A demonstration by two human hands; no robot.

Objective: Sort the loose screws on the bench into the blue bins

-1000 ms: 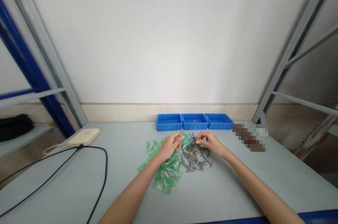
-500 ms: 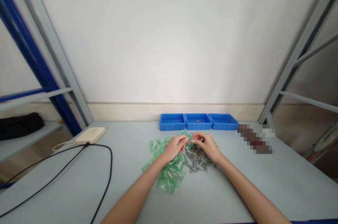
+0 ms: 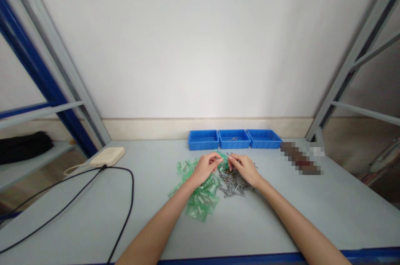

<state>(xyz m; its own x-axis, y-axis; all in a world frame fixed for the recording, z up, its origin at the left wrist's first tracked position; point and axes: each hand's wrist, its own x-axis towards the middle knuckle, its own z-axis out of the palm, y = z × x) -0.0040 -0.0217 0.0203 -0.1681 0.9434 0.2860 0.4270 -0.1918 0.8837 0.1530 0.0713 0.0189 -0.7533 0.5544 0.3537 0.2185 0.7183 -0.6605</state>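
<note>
My left hand [image 3: 206, 167] hovers over a heap of small green plastic bags [image 3: 197, 211], thumb and fingertips pinched together. Whatever lies in that pinch is too small to make out. Close by on the right, my right hand [image 3: 246, 168] has its fingers closed, and a thin screw [image 3: 228, 155] seems to stick up from the fingertips. Under and in front of this hand lies a loose pile of metal screws [image 3: 233, 190], mostly silver with some brassy ones. Pale pieces show through several of the bags.
Three blue trays [image 3: 203, 146] stand in a row behind the hands; the middle one holds a few small metal pieces. To the left are a cream-coloured box [image 3: 108, 156] and a black cable [image 3: 132, 190]. A blurred-out brown object [image 3: 300, 159] lies at right.
My hands have drawn slightly apart, and the right fingers have curled closer together with a thin screw now showing. The whole view has shifted a little.
</note>
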